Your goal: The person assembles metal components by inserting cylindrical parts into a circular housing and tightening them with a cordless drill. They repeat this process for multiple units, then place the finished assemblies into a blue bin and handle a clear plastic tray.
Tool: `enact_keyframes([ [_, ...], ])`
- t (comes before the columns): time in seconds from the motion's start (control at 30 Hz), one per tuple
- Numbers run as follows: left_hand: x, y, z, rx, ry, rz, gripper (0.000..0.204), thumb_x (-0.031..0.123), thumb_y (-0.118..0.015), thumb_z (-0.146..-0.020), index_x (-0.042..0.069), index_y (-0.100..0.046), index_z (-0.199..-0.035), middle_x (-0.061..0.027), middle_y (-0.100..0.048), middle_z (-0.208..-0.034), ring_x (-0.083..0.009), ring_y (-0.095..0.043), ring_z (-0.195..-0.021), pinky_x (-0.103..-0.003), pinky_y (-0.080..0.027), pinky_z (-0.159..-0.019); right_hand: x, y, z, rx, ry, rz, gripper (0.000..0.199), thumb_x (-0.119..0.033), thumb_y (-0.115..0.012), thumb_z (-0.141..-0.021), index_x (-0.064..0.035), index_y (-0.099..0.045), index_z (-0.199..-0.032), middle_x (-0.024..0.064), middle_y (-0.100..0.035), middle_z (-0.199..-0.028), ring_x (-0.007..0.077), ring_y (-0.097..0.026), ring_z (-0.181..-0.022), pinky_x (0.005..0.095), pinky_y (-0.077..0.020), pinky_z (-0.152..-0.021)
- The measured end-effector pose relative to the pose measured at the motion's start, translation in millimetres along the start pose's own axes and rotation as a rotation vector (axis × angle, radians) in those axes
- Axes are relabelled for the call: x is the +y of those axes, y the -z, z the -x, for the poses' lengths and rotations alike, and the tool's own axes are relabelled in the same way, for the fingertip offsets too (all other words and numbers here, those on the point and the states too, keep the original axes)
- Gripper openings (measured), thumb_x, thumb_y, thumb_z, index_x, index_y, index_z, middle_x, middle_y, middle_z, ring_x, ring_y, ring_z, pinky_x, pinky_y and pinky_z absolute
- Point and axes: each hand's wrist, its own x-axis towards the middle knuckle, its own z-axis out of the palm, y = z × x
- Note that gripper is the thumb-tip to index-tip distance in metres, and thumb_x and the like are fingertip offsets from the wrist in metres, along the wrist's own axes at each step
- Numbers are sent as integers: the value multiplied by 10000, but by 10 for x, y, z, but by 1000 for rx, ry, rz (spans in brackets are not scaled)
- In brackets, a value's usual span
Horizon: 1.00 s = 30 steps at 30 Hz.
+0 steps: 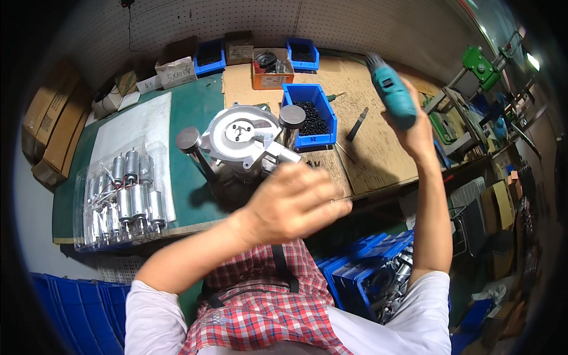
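My right hand (415, 133) is raised at the right of the bench, wrapped round a teal power screwdriver (393, 97). The tool's dark tip points up and away and is blurred. My left hand (296, 204) hovers just in front of a round silver metal housing (228, 145), its fingers curled together. Whatever those fingers hold, if anything, is hidden. Two upright posts with round metal caps (189, 139) flank the housing, and small dark screws show at its centre. Beyond my left hand, a blue bin (325, 139) holds many black screws. Several loose black screws (312, 164) lie beside it.
Small motors (131, 204) fill a clear plastic tray at the left. A dark-handled tool (357, 125) lies on the wooden board (378, 151). Boxes (177, 72) and blue bins (209, 57) line the back. A green hand press (480, 68) stands right; blue crates (355, 278) sit below the bench.
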Motion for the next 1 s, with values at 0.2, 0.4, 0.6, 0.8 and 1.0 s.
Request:
enact_keyframes([
  [0.2, 233, -1078, 487, -301, 204, 114, 507, 169, -725, -772, 43, -569, -1237, -76, -586, -1128, -226, -562, -1046, -372, -455, -893, 1333, -785, 389, -196, -72, 627, 853, -224, -747, -827, -269, -269, -1531, 249, -645, -921, 420, -620, -859, 504, -469, -819],
  [0.4, 291, -1118, 374, -538, 446, 66, 235, 268, -697, -824, 74, -615, -928, -89, -625, -826, -251, -623, -845, -385, -457, -747, 1315, -1023, 417, -293, -212, 714, 701, -289, -609, -937, -247, -254, -1541, 242, -592, -1109, 377, -578, -1031, 493, -411, -918],
  [0.6, 472, -986, 538, -587, 421, 37, 260, 286, -645, -841, 96, -600, -669, -79, -617, -622, -250, -627, -643, -365, -462, -649, 1400, -1126, 468, -214, -126, 777, 721, -268, -601, -934, -236, -230, -1551, 212, -595, -1059, 359, -574, -1006, 472, -410, -910],
  [0.8, 534, 60, 1005, -715, 257, 223, 277, 236, -709, -771, 108, -560, -576, -54, -588, -594, -223, -573, -605, -342, -452, -641, 1492, -1136, 515, -186, -73, 774, 739, -262, -609, -929, -235, -219, -1556, 205, -603, -998, 365, -583, -956, 475, -432, -853],
  [1.0, 243, 755, 1220, -704, 611, -55, 145, 153, -724, -785, 76, -608, -744, -98, -624, -750, -274, -599, -710, -386, -481, -707, 1302, -992, 452, -100, -121, 783, 714, -179, -598, -912, -183, -257, -1540, 234, -583, -1125, 401, -532, -1071, 520, -363, -970],
])
